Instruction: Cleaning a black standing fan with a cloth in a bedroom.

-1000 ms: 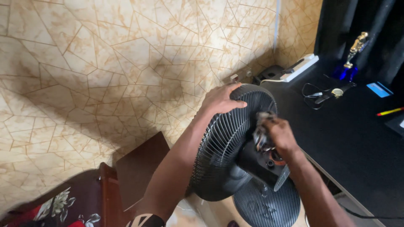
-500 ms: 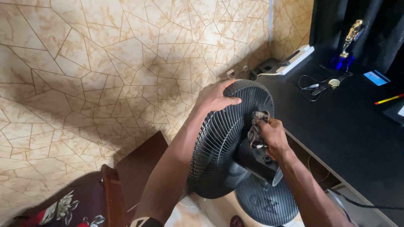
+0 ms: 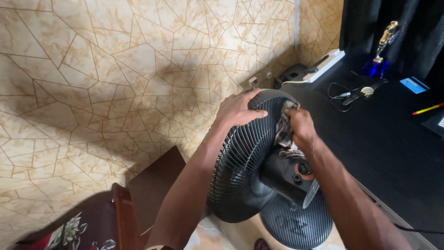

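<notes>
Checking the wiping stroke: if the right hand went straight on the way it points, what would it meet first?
The right hand, holding a cloth, points toward the fan's upper rim; past that, probably the tiled wall. Depth is unclear.

My rag is mottled grey-brown against the black ribbed fan grille; behind, the wall shows beige marble with gold cracks.
</notes>
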